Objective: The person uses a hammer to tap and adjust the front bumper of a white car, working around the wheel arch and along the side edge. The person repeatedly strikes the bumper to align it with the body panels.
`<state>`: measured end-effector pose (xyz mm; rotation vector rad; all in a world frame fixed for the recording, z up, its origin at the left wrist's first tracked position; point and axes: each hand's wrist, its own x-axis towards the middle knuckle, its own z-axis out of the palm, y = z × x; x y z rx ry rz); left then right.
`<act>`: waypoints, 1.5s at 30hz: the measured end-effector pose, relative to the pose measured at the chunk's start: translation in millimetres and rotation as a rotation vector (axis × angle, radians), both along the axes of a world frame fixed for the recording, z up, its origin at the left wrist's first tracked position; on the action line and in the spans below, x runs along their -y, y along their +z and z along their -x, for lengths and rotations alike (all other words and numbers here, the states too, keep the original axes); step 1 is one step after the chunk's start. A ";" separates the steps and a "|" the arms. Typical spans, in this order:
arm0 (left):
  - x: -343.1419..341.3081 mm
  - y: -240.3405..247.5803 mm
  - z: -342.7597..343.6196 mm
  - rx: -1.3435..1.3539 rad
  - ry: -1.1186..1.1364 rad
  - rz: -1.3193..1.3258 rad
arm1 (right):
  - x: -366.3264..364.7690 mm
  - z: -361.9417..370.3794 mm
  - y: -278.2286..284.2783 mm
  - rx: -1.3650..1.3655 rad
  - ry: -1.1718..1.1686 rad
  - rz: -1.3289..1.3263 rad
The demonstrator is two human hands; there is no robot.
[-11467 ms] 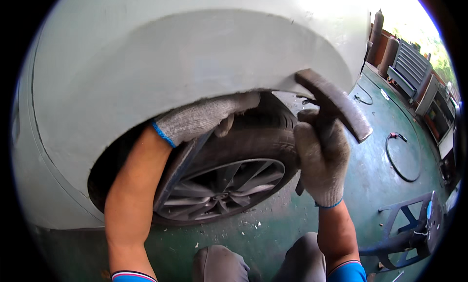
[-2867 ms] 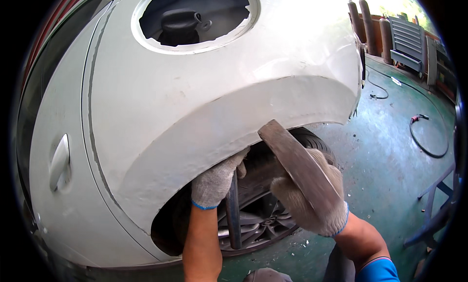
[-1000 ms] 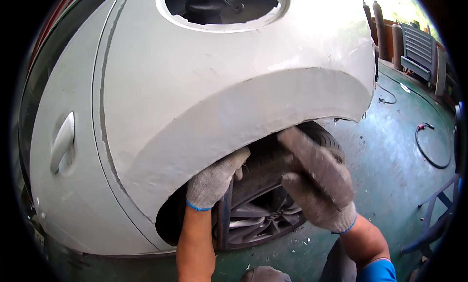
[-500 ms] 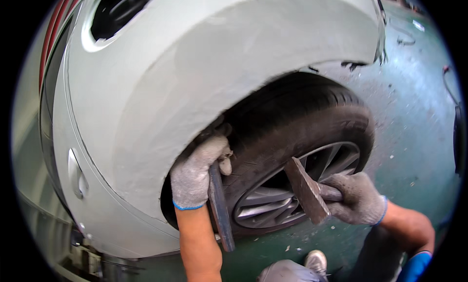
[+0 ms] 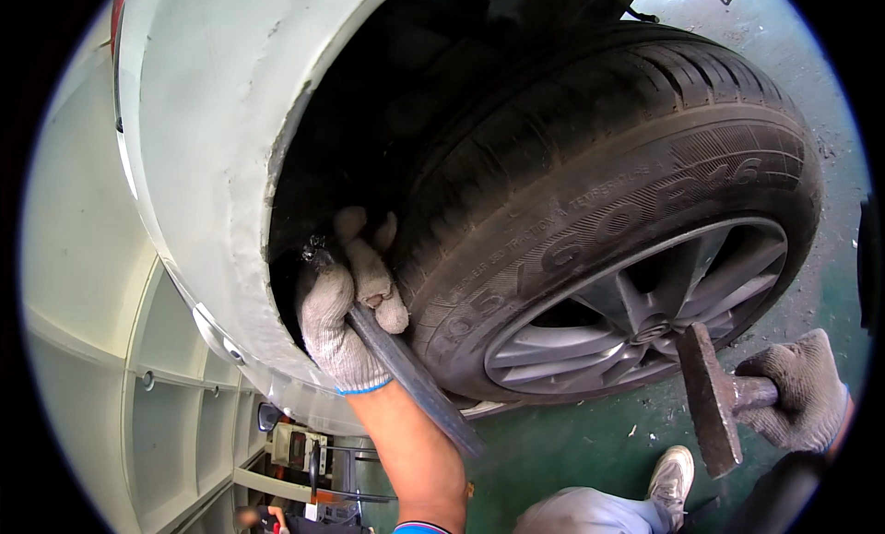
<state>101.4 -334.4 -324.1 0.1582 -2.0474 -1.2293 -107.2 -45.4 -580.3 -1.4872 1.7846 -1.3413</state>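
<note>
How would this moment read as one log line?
left hand: in wheel arch, gripping bar | right hand: gripping hammer by handle | tire: beside left hand

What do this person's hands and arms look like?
The left hand wears a pale knitted glove with a blue cuff edge; the right hand's knitted glove looks greyer. The left forearm is bare below a blue sleeve with a striped hem.

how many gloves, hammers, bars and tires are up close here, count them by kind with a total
2 gloves
1 hammer
1 bar
1 tire
Total: 5
</note>
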 end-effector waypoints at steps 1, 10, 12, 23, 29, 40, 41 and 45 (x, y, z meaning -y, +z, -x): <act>0.3 5.1 -0.4 0.017 -0.008 -0.023 | -5.2 2.2 2.6 0.045 -0.010 -0.090; 6.7 1.5 -7.7 -0.010 -0.115 -0.122 | 0.0 -2.0 -5.8 0.057 0.014 0.044; -0.1 2.3 2.0 -0.016 -0.039 -0.117 | 6.6 -5.0 19.6 0.071 0.061 0.054; -15.8 23.6 -7.7 0.137 0.116 -0.081 | 55.3 -44.8 123.0 -0.180 0.097 0.466; -23.1 24.8 -0.7 0.141 0.092 -0.143 | 83.5 -65.3 149.0 -0.216 -0.094 0.579; -3.3 2.9 -8.8 0.180 0.109 0.418 | 115.2 -86.0 151.0 -0.229 -0.235 0.592; -0.6 3.1 -10.8 0.162 0.108 0.532 | 117.4 -88.1 152.8 -0.221 -0.241 0.580; -4.9 5.8 -12.7 0.179 0.090 0.246 | 130.0 -95.8 166.3 -0.321 -0.331 0.577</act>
